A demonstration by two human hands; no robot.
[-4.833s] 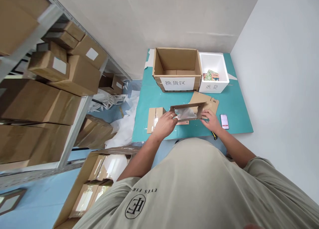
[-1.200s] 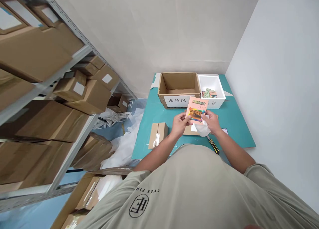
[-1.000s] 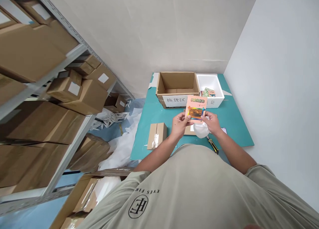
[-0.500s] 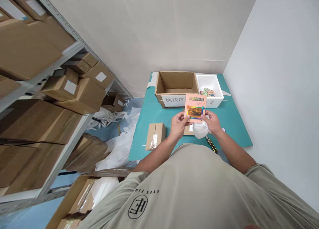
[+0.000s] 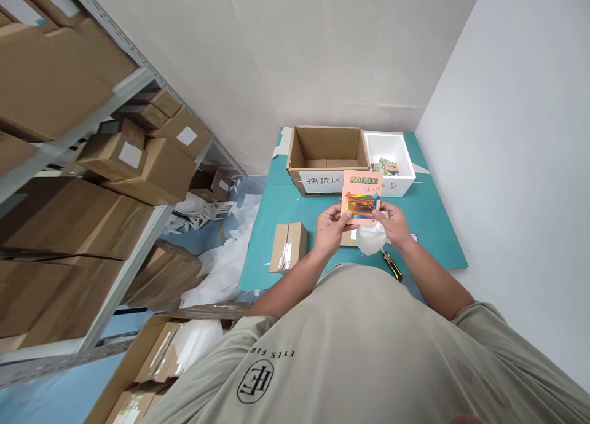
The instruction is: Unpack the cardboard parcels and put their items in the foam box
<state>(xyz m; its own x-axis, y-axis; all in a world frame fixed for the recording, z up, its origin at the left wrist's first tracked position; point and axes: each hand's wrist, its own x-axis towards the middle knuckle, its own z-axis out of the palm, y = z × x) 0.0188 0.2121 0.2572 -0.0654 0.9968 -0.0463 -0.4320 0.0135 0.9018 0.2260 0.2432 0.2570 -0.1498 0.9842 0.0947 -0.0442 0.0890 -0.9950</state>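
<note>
A pink booklet or card (image 5: 362,196) with a shiny rainbow-edged picture is held up above the green table (image 5: 267,209). My left hand (image 5: 330,228) grips its lower left corner, thumb on the front. On its lower right edge is my right hand (image 5: 394,225), closed the same way. White foam wrapping (image 5: 371,239) lies just below the booklet, near my right hand. Partly hidden behind my hands is a flat brown piece (image 5: 348,238) with a white label. A yellow and black cutter (image 5: 391,265) rests on the table near its front edge.
An open cardboard box (image 5: 329,147) and a white foam box (image 5: 391,150) holding colourful items stand at the table's back. A small taped carton (image 5: 288,247) sits at the left. Shelves of cartons (image 5: 115,160) line the left side; another open box (image 5: 124,362) is at lower left.
The view has shifted slightly, so the boxes on the table appear a little higher. Both hands still hold the pink booklet in nearly the same place.
</note>
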